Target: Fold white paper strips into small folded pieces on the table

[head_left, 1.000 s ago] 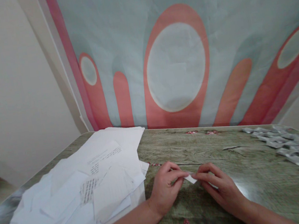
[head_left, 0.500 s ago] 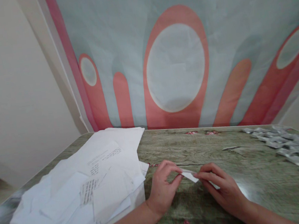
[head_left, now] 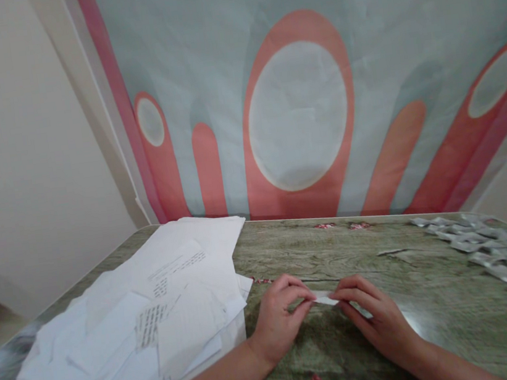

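Near middle, white strip (head_left: pixel 325 299): both ends hidden under fingertips.
Left hand (head_left: pixel 282 317): fingers pinch its left end.
Right hand (head_left: pixel 375 314): fingers pinch its right end.
Left, paper pile (head_left: pixel 183 330): print illegible, near side cut off.
Right, grey pieces (head_left: pixel 468 241): cut off at right.

Table (head_left: pixel 317 250) with papers (head_left: pixel 116 320), grey pieces (head_left: pixel 490 265)

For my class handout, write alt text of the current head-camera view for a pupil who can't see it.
A person's left hand and right hand pinch a small white strip over a wood-patterned table. Loose white papers lie heaped to the left, grey pieces to the right, and a coral-and-grey backdrop rises behind.
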The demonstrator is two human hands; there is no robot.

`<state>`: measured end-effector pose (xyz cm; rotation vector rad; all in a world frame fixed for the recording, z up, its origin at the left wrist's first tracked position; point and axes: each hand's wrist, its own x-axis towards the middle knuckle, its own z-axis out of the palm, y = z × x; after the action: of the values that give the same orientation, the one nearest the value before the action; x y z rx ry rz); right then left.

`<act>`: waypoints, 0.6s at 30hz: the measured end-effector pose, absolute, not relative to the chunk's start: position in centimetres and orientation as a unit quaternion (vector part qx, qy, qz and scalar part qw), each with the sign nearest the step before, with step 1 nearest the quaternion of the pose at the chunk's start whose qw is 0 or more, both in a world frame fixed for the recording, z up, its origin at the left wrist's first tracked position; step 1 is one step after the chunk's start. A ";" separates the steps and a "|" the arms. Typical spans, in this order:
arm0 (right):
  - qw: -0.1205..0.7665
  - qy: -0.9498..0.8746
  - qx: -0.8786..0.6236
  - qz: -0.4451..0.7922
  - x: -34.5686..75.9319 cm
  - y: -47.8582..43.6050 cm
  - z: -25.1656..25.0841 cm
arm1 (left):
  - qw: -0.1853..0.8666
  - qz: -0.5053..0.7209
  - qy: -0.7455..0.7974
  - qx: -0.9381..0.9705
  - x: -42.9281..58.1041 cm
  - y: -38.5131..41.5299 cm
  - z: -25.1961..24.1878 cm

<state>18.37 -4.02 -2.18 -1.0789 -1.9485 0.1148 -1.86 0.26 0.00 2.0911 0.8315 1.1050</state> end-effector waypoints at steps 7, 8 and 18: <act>0.462 -0.777 -0.422 0.063 18.4 -4.0 -2.3 | 0.320 0.416 0.320 0.789 -1.8 0.3 -0.1; 0.460 -0.778 -0.423 0.065 18.4 -4.0 -2.3 | 0.320 0.416 0.319 0.789 -1.8 0.3 -0.1; 0.454 -0.776 -0.433 0.067 18.4 -4.0 -2.1 | 0.338 0.425 0.314 0.779 -1.7 0.3 -0.4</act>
<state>18.38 -3.98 -2.05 -1.0687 -1.9150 0.1653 -1.71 0.32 -0.41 2.0299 0.8194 1.1064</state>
